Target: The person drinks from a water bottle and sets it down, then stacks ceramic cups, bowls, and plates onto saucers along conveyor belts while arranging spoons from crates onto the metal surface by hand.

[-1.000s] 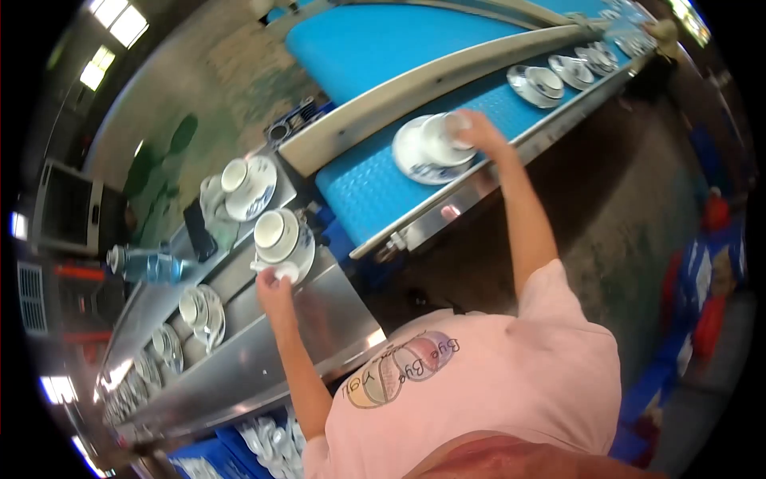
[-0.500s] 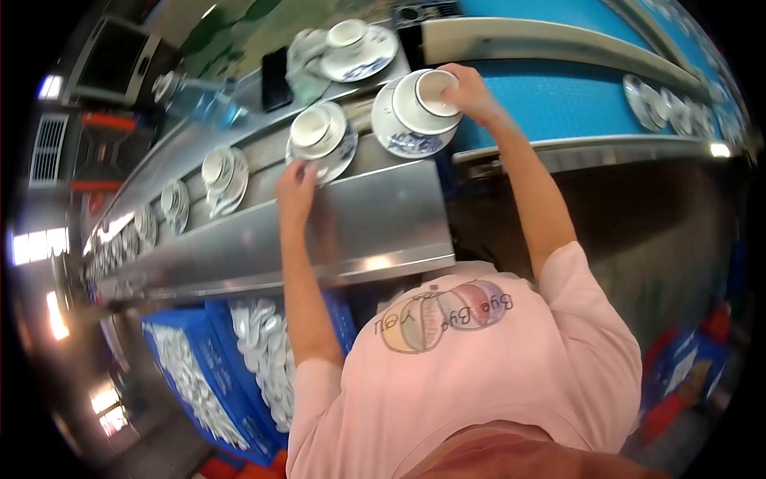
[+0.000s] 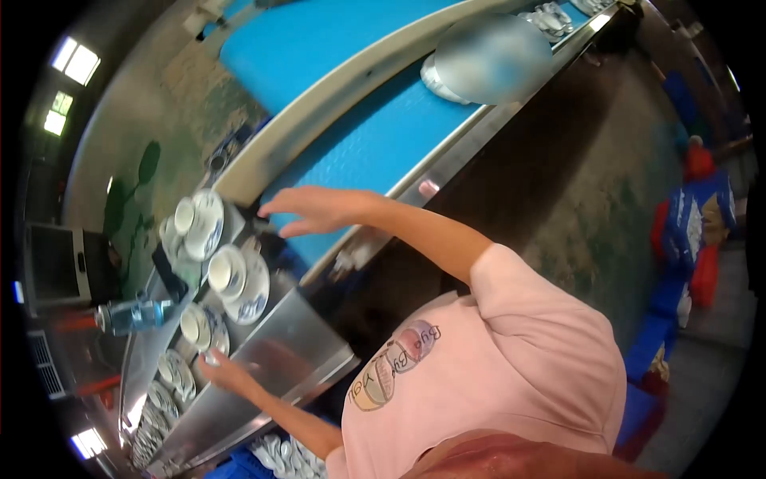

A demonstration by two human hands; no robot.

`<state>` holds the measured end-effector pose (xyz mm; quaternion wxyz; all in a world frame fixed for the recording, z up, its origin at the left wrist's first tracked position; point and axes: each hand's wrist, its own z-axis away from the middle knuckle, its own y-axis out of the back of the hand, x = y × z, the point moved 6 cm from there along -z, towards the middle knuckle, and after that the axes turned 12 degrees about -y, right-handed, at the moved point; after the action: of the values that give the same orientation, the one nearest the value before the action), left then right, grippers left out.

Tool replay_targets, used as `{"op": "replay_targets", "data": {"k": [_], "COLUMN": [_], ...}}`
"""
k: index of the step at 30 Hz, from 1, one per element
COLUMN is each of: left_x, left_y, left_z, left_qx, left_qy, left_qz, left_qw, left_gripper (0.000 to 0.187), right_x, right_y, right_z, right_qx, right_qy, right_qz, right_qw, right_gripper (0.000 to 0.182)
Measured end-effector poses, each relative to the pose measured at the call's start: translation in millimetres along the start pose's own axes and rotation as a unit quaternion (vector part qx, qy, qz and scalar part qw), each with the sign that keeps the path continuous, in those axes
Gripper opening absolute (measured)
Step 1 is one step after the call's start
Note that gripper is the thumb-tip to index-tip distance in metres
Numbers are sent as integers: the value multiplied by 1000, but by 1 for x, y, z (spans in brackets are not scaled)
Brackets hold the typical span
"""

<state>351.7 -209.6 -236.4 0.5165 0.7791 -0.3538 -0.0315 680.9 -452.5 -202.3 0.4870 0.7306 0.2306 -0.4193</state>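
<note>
My right hand (image 3: 319, 209) is held over the near end of the blue conveyor belt (image 3: 343, 164), fingers stretched out and nothing in them. Left of it, on the metal ledge, a white cup (image 3: 220, 271) stands in a bowl on a blue-patterned plate (image 3: 254, 297). My left hand (image 3: 226, 374) is at the near edge of the neighbouring dish stack (image 3: 206, 329), its fingers closed at the rim; the exact grip is partly hidden. Further along the ledge is a row of similar stacks (image 3: 175, 371).
Another cup and plate set (image 3: 203, 223) stands behind, beside a dark phone (image 3: 169, 275) and a water bottle (image 3: 136, 316). White dishes (image 3: 549, 20) lie on the far belt; a blurred patch hides part of it. White spoons (image 3: 287, 457) fill a blue crate below.
My right hand has let go of the cup and moved right, towards the belt. My left hand stays by its stack. The view has turned to the right.
</note>
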Motion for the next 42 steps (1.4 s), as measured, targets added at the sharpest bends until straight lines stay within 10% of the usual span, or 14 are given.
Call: {"op": "replay_targets", "data": {"k": [8, 15, 26, 30, 34, 36, 38, 40, 42], "left_x": [397, 610, 681, 703, 709, 704, 708, 710, 706], "left_y": [-67, -149, -189, -186, -193, -195, -189, -181, -179], "left_z": [92, 130, 135, 151, 146, 144, 143, 144, 144], "left_qx": [-158, -283, -312, -240, -152, -151, -143, -118, -117], "left_qy": [-141, -192, -79, 12, 34, 7, 83, 113, 136], "left_qz": [305, 388, 283, 299, 342, 267, 291, 286, 260], "left_qw": [928, 856, 903, 924, 927, 952, 942, 944, 949], "left_gripper": [34, 61, 64, 55, 50, 50, 47, 46, 45], "right_x": [81, 110, 360, 481, 587, 671, 645, 779, 772], "right_y": [310, 512, 822, 845, 863, 891, 875, 891, 889], "right_z": [163, 191, 38, -75, -186, -220, -261, -332, -334], "right_qx": [189, 317, 231, 154, 157, 188, 55, 3, -35], "right_qy": [-138, -82, -121, -253, -192, -58, -73, -13, -35], "right_qz": [-55, 109, 430, 449, 541, 425, 517, 585, 505], "right_qw": [971, 939, 865, 843, 804, 883, 851, 811, 862], "right_gripper": [24, 22, 49, 48, 41, 43, 58, 61, 61]}}
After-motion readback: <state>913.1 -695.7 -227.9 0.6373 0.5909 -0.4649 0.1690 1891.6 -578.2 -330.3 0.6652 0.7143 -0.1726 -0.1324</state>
